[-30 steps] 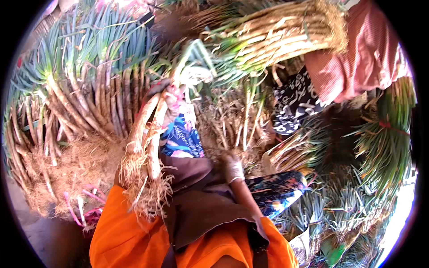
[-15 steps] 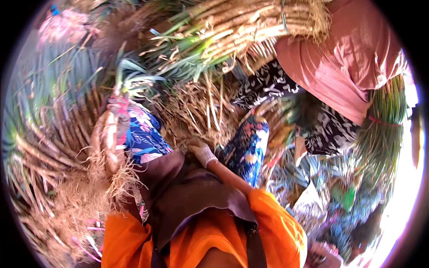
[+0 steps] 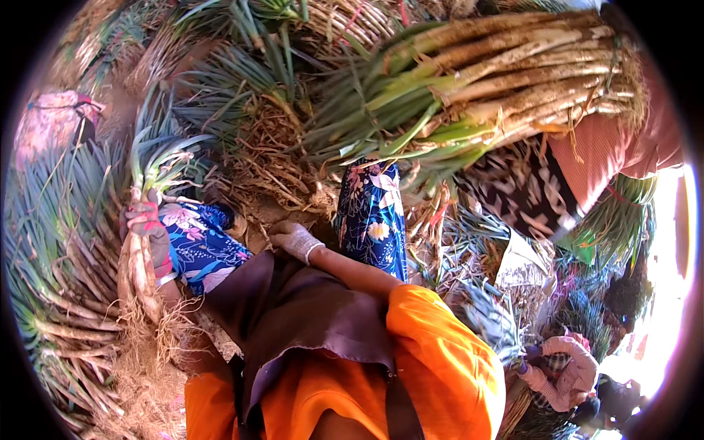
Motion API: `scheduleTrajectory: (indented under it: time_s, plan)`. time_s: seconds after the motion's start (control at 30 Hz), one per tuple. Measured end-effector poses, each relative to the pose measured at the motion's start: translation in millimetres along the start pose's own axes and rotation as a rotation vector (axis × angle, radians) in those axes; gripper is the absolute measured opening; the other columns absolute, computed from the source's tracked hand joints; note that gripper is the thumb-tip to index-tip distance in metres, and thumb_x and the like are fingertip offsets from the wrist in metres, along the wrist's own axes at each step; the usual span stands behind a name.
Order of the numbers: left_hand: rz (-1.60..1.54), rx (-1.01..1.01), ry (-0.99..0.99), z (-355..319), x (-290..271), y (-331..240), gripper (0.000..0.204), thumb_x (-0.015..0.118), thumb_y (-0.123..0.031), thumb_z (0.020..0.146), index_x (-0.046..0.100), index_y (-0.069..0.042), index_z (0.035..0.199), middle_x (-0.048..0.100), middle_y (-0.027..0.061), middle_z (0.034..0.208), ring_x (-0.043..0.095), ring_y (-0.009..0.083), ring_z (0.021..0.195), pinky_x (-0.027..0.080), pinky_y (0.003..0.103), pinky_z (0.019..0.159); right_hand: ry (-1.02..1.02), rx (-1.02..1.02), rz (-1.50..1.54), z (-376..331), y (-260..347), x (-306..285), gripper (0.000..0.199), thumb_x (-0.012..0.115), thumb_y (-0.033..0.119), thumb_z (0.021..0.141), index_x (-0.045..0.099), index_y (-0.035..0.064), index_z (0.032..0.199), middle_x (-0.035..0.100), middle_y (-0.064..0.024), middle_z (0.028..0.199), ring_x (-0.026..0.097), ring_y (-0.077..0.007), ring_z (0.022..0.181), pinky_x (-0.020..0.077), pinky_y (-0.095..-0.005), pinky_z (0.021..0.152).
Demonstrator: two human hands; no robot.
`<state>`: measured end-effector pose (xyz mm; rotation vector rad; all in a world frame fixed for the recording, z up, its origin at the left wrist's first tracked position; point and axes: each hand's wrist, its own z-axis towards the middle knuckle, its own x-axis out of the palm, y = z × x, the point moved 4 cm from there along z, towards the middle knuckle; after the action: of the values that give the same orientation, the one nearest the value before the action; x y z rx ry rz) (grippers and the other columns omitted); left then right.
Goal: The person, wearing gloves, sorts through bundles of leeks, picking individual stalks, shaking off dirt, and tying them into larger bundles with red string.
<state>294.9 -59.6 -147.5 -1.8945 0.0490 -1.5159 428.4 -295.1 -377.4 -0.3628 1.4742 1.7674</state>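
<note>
A small bunch of green onions [image 3: 137, 273] stands upright at the left, leaves up and shaggy roots down. Around its stems is my left hand [image 3: 147, 226], fingers closed, in a grey and red glove. In a pale knitted glove, my right hand [image 3: 293, 240] lies by the edge of the dark apron [image 3: 315, 323], between my knees. Its fingers look curled; whatever may be under them is hidden. Close to my left hand leans a large heap of green onions [image 3: 81, 271], their roots toward me.
At the upper right a large green onion bundle [image 3: 521, 73] hangs across a co-worker in a pink ribbed top [image 3: 594, 154]. Loose onions and dry scraps [image 3: 271, 161] cover the ground ahead. Another person [image 3: 565, 370] crouches at the lower right near a white sack [image 3: 524, 260].
The co-worker's large bundle has moved right and looks bigger. The whole view has shifted, bringing a crouching person in at the lower right. My left hand still grips the small bunch.
</note>
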Motion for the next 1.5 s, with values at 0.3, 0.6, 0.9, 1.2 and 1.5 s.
scheduleTrajectory:
  time_s: [0.3, 0.6, 0.9, 1.2, 1.5]
  plan:
    - [0.038, -0.007, -0.004, 5.2, 0.4, 13.6, 0.028, 0.056, -0.023, 0.095, 0.059, 0.001, 0.11, 0.064, 0.0078, 0.087, 0.063, 0.0159, 0.077, 0.055, 0.03, 0.068, -0.011, 0.002, 0.02, 8.5, 21.3, -8.5, 0.02, 0.065, 0.01, 0.077, 0.069, 0.0104, 0.098, 0.062, -0.0168, 0.111, 0.06, -0.0339, 0.103, 0.0505, -0.0401, 0.086]
    - [0.102, -0.03, -0.024, 11.0, 1.5, 13.3, 0.028, 0.056, -0.023, 0.095, 0.059, 0.001, 0.111, 0.064, 0.0078, 0.087, 0.063, 0.0161, 0.077, 0.055, 0.031, 0.068, 0.115, 0.413, 0.34, 19.0, 14.8, 7.6, 0.022, 0.06, 0.019, 0.084, 0.069, 0.0068, 0.101, 0.064, -0.0167, 0.108, 0.062, -0.0312, 0.1, 0.0511, -0.0371, 0.084]
    - [0.122, -0.043, -0.033, 4.0, 0.6, 13.6, 0.029, 0.056, -0.022, 0.095, 0.058, 0.0, 0.113, 0.064, 0.0078, 0.086, 0.063, 0.0162, 0.076, 0.055, 0.031, 0.067, 0.025, 0.588, 0.563, 19.9, 35.9, -24.8, 0.033, 0.065, 0.026, 0.078, 0.07, 0.0029, 0.102, 0.069, -0.0137, 0.087, 0.067, -0.0204, 0.07, 0.0535, -0.0334, 0.066]
    - [0.168, -0.086, -0.045, 12.7, 0.7, 14.8, 0.03, 0.056, -0.022, 0.095, 0.058, 0.0, 0.114, 0.064, 0.0078, 0.086, 0.064, 0.0164, 0.076, 0.055, 0.032, 0.067, 0.077, 0.704, 0.541, 23.9, 31.8, -24.3, 0.033, 0.064, 0.027, 0.076, 0.071, 0.0054, 0.1, 0.068, -0.0147, 0.098, 0.066, -0.0248, 0.087, 0.0526, -0.0345, 0.077]
    - [0.196, -0.236, 0.005, 54.7, 7.2, 64.5, 0.03, 0.056, -0.022, 0.095, 0.058, 0.0, 0.116, 0.064, 0.0078, 0.086, 0.064, 0.0166, 0.075, 0.055, 0.032, 0.067, -0.092, 0.107, -0.105, 6.5, -20.5, 28.0, 0.022, 0.061, 0.024, 0.077, 0.071, 0.0106, 0.091, 0.068, -0.0126, 0.091, 0.066, -0.0269, 0.085, 0.0537, -0.036, 0.074]
